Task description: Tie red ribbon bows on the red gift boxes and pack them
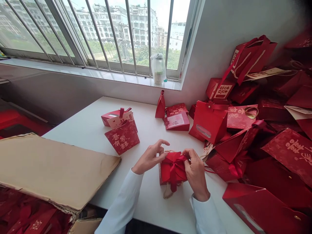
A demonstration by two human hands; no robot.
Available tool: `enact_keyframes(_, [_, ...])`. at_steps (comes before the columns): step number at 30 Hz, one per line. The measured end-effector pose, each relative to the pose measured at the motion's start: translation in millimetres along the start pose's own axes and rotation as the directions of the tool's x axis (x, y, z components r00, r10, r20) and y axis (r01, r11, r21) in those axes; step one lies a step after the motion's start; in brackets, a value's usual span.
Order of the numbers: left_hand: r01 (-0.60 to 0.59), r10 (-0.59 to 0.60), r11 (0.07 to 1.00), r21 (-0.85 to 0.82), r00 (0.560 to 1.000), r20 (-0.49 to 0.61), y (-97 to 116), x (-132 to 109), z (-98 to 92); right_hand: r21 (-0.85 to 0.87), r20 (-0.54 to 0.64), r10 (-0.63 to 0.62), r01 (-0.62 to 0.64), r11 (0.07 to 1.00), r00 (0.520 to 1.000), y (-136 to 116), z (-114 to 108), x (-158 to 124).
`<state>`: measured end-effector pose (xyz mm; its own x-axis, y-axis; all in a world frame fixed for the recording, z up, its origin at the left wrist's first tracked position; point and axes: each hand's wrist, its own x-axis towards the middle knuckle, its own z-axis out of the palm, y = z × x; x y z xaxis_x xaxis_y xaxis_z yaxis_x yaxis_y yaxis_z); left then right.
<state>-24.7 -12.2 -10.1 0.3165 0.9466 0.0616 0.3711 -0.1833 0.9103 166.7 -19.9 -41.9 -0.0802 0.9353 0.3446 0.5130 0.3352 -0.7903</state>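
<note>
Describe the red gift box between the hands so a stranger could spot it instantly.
On the white table below the barred window, red gift bags heap up at the right. Just left of them, near the front edge, is a small red gift box. Only it sits between the left hand and right hand, crossed by red ribbon.

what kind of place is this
Probably a small packing room for wedding gifts: red bags with double-happiness characters heaped up, a ribboned red box in the hands on a white table, and a cardboard carton beside it.
</note>
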Motion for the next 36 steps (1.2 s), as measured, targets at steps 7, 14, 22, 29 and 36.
enact_keyframes(7, [-0.001,-0.001,0.995,-0.102,1.000,-0.022,3,-4,-2.2,0.132,0.062,0.157,-0.164,0.978,0.986,3,-8,-1])
enact_keyframes(14, [-0.047,0.041,0.991,-0.127,0.998,-0.047,-1,-5,0.1,0.273,0.137,0.233,-0.263,0.926,0.963,16,-13,-4])
enact_keyframes(22, [-0.033,0.024,0.991,-0.132,0.997,-0.067,-4,-7,1.6,-0.009,-0.229,0.079,-0.083,0.997,0.970,-12,-20,-50])
enact_keyframes(29, [-0.043,0.033,0.988,-0.147,0.997,-0.067,-3,-9,2.5,-0.036,0.018,0.227,-0.226,0.973,0.974,-23,6,-84])
enact_keyframes(36, [-0.064,0.046,0.977,-0.204,0.995,-0.089,-6,-10,5.9,0.464,0.247,0.378,-0.451,0.762,0.892,-16,10,-87])
